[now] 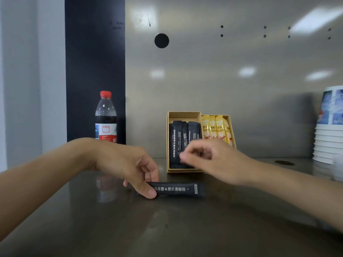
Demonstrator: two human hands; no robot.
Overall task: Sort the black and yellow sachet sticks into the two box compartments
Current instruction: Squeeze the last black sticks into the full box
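Note:
A tan cardboard box [183, 115] with two compartments stands on the metal counter. Its left compartment holds several black sachet sticks [176, 141]; its right one holds several yellow sachet sticks [213, 128]. One black sachet stick [181, 190] lies flat on the counter in front of the box. My left hand [130, 166] pinches its left end between thumb and fingers. My right hand [213, 160] hovers over the box's front, blurred, fingers loosely curled; nothing shows in it. It hides the lower part of both compartments.
A dark drink bottle [105, 119] with a red cap stands at the back left beside a black pillar [94, 62]. A stack of paper cups [328, 130] sits at the right edge. A metal wall [222, 80] rises behind the box.

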